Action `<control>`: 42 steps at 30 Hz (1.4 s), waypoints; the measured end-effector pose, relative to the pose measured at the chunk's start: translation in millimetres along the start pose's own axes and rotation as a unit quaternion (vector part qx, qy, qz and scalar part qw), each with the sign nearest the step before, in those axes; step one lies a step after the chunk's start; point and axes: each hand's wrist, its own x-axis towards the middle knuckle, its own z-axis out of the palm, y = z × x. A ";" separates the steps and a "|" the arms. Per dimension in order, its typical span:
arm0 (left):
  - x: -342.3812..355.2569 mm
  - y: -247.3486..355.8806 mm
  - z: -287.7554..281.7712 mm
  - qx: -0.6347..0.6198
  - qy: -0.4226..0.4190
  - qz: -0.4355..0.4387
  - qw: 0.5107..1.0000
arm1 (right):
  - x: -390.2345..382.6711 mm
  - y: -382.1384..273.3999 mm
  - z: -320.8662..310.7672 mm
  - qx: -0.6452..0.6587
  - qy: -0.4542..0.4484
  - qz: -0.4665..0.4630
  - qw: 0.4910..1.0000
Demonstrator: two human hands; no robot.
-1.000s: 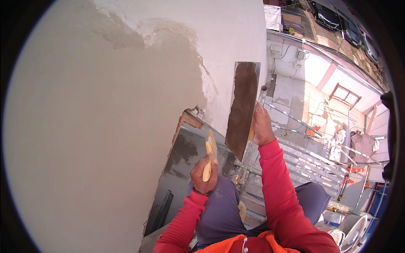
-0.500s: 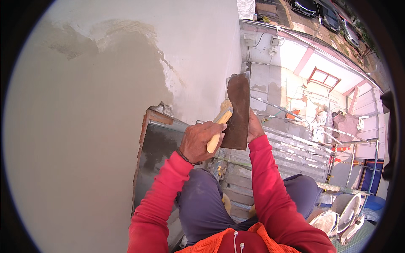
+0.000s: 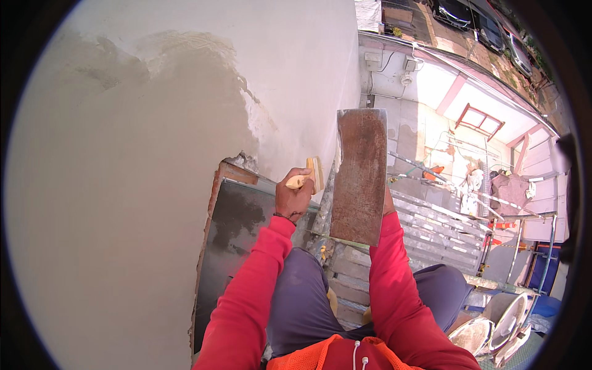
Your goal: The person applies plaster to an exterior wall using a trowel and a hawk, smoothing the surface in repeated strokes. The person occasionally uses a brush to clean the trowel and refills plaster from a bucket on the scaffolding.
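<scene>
Closed around a flat paintbrush [image 3: 316,174] with a pale wooden handle is my left hand [image 3: 292,197], just in front of the wall. To its right, a plastering trowel [image 3: 361,179] shows its long, brown-stained rectangular blade broadside to me. My right hand [image 3: 389,202] grips the trowel from behind; the blade covers most of the fingers and the handle. Brush and blade are apart. Some whitish paste clings to the blade's left edge. Damp grey plaster [image 3: 135,185] covers the left of the wall, with a ragged border against the paler surface [image 3: 296,55].
A rough-edged recess [image 3: 237,213] in the wall lies left of my knees. Scaffold planks [image 3: 425,216] run below me on the right, with metal poles [image 3: 542,265] beyond. Plaster-smeared buckets [image 3: 505,314] sit at lower right. Parked cars [image 3: 487,31] show at upper right.
The brush has come off the trowel blade, moving left and turning in my left hand. The trowel has shifted right and slightly down, its broad face now turned more toward me.
</scene>
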 end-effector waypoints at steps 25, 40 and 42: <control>-68.0 83.7 -3.2 0.291 -0.150 0.428 0.842 | 6.4 6.6 5.9 0.046 -0.022 0.039 0.998; -25.3 90.2 -1.7 0.270 -0.113 0.386 0.875 | 10.4 18.9 4.9 0.085 -0.025 0.079 0.993; -28.6 75.1 -1.2 0.266 -0.125 0.407 0.865 | 13.2 16.0 4.0 0.070 0.004 0.043 0.997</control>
